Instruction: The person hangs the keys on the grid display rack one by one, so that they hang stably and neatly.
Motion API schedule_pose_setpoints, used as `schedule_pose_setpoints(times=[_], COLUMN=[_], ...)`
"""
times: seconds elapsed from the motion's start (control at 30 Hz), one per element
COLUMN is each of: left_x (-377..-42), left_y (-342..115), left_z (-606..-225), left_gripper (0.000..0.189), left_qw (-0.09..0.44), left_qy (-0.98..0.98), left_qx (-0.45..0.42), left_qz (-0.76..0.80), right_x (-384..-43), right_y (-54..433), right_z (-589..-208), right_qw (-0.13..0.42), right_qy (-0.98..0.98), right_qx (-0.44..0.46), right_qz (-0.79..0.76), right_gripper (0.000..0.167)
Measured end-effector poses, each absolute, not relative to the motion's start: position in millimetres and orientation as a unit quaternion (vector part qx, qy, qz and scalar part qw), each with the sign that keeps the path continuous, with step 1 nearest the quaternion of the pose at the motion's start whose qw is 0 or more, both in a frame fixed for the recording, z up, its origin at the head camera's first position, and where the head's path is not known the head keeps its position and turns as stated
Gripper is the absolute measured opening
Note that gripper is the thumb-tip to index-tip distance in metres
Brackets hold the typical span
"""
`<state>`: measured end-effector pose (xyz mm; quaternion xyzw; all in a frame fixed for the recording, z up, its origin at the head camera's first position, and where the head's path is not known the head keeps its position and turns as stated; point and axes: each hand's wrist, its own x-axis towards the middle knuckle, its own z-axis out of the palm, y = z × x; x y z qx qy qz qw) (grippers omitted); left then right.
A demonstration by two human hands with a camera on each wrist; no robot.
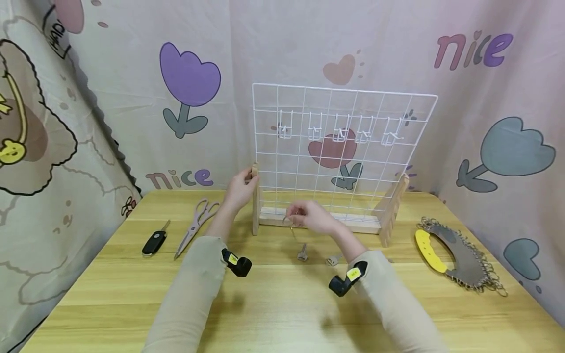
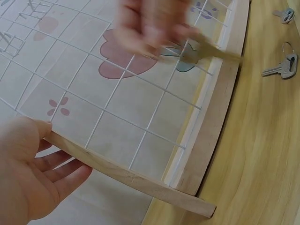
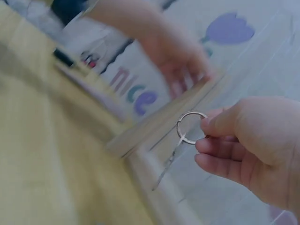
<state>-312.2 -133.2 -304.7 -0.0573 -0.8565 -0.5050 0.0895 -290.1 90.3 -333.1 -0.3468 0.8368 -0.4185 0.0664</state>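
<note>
Right wrist view is giving me the best look: the right hand (image 3: 258,150) is pinching a ring (image 3: 178,125) between thumb and fingers, so its grip is narrow, and a key (image 3: 168,163) is hanging down from that ring. From the head view, I am seeing this key low in front of the rack (image 1: 324,158), near its bottom bar (image 1: 362,224). The left hand (image 1: 240,190) is gripping the top of the rack's left post (image 1: 256,206), thumb on one side and fingers on the other. Five hooks (image 1: 340,134) are hanging on the rack, higher than the right hand. A second key (image 1: 302,253) and a third key (image 1: 333,260) are lying on the table (image 1: 265,304) in front of the rack. A car key (image 1: 154,242) and scissors (image 1: 194,227) are lying left of the rack, and a yellow-handled tool (image 1: 465,262) is lying to its right.

To my eye, the step in hand is holding the key up by its ring and holding the rack firm. For doing that well, the fingers should be pinching just the ring's edge, leaving the round hole free. The right hand should be going slowly, since a swinging key could be catching on the wires. The left hand should be gripping without pushing, since a hard shove could be tipping the rack.
</note>
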Motion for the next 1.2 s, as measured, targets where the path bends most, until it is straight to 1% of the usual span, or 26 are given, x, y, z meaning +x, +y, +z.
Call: schedule_pose_setpoints(times=[0.13,0.3,0.43,0.53,0.77,0.93,1.2], left_x=[-311.3,-310.9,-311.3,-311.5,-312.7,-313.1,-310.6], left_y=[-132.7,-132.6,-133.3,-133.6,-133.3,-132.8,-132.3], left_z=[-304.9,-305.4,-306.2,-306.8,-308.1,-308.7,-305.3], left_gripper=[0.049,0.049,0.049,0.050,0.049,0.049,0.051], left_qw=[0.090,0.094,0.094,0.093,0.094,0.094,0.092], left_qy=[-0.858,-0.858,-0.857,-0.855,-0.849,-0.854,-0.856], left_qx=[-0.055,-0.056,-0.059,-0.058,-0.058,-0.058,-0.055], left_qz=[-0.503,-0.502,-0.504,-0.507,-0.517,-0.509,-0.505], right_x=[-287.5,-283.5,-285.0,-286.6,-292.7,-297.0,-298.4], right_y=[90.4,82.7,73.6,65.5,46.6,40.2,39.0], right_z=[-294.8,-246.5,-217.9,-203.9,-194.9,-198.9,-206.9], right_qw=[0.013,-0.070,-0.139,-0.176,-0.219,-0.251,-0.250], right_qy=[0.832,0.827,0.817,0.809,0.776,0.780,0.776], right_qx=[-0.358,-0.337,-0.312,-0.291,-0.243,-0.214,-0.194], right_qz=[-0.424,-0.444,-0.465,-0.479,-0.539,-0.532,-0.545], right_gripper=[0.008,0.006,0.008,0.009,0.009,0.008,0.010])
